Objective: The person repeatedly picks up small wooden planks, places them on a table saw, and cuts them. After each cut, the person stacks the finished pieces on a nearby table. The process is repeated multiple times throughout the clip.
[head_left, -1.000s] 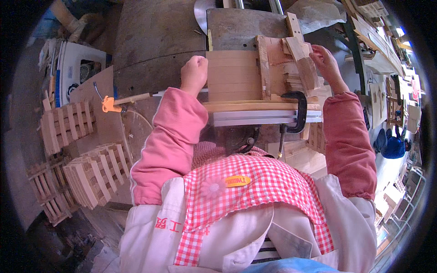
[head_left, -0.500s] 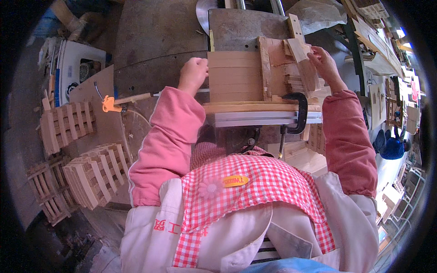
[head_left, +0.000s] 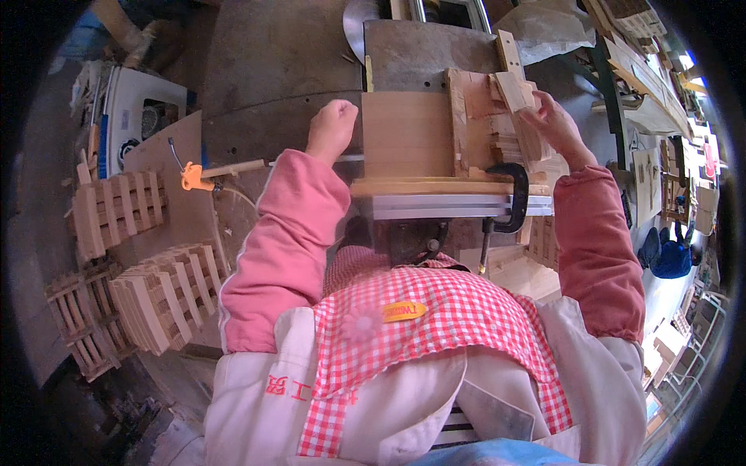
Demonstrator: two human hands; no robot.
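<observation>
My left hand [head_left: 332, 128] is curled into a fist just left of a flat panel of light-brown wooden strips [head_left: 408, 133]; nothing shows in its fingers. The panel lies on the saw table, bounded on its right by an upright wooden rail [head_left: 458, 124] and at its near side by a long wooden fence [head_left: 443, 186]. On the right, my right hand [head_left: 553, 128] is closed on the edge of a short pale wooden block [head_left: 514, 92]. That block lies over a stack of thin wood pieces [head_left: 509, 147]. Its fingertips are partly hidden.
A black clamp [head_left: 514, 198] grips the fence and aluminium rail [head_left: 458, 206] at the near side. A round saw blade [head_left: 356, 29] stands at the far edge. Slatted wooden stacks [head_left: 167, 295] sit at left, near an orange-handled air gun [head_left: 192, 177].
My left fist has come slightly away from the panel's left edge. My right hand has shifted a little, with its fingers lower along the wooden block. The whole view has drifted slightly.
</observation>
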